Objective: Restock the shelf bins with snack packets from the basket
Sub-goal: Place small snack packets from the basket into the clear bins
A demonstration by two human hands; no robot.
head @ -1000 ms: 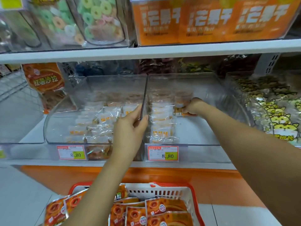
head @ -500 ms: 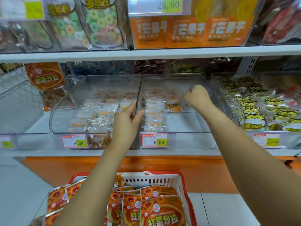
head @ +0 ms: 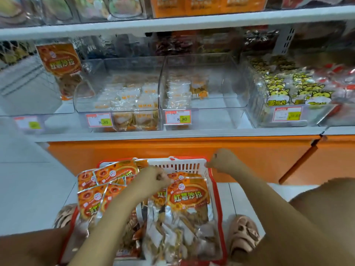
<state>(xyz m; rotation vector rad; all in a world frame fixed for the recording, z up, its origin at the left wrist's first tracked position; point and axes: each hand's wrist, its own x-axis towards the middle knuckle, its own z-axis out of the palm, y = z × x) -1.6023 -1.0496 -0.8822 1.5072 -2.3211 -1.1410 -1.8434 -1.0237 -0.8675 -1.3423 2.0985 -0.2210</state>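
Note:
A red and white basket (head: 180,166) sits on the floor below the shelf, filled with several orange snack packets (head: 187,195). My left hand (head: 153,181) reaches into it, and its curled fingers pinch the top edge of the front orange packet. My right hand (head: 222,160) hovers as a fist at the basket's far right corner with nothing visible in it. On the shelf stand two clear bins. The left bin (head: 90,104) holds several small white packets. The right bin (head: 230,89) has only a column of packets along its left side.
A bin of yellow cat-print packets (head: 288,93) stands to the right. One orange packet (head: 57,58) leans upright in the bin at the far left. Price tags (head: 177,117) front the bins. An orange base panel (head: 172,148) runs under the shelf. My sandalled foot (head: 244,235) is beside the basket.
Both hands left the shelf bins and dropped to the basket. The view tilted down. My left hand now pinches an orange packet, and my right hand is a fist over the rim.

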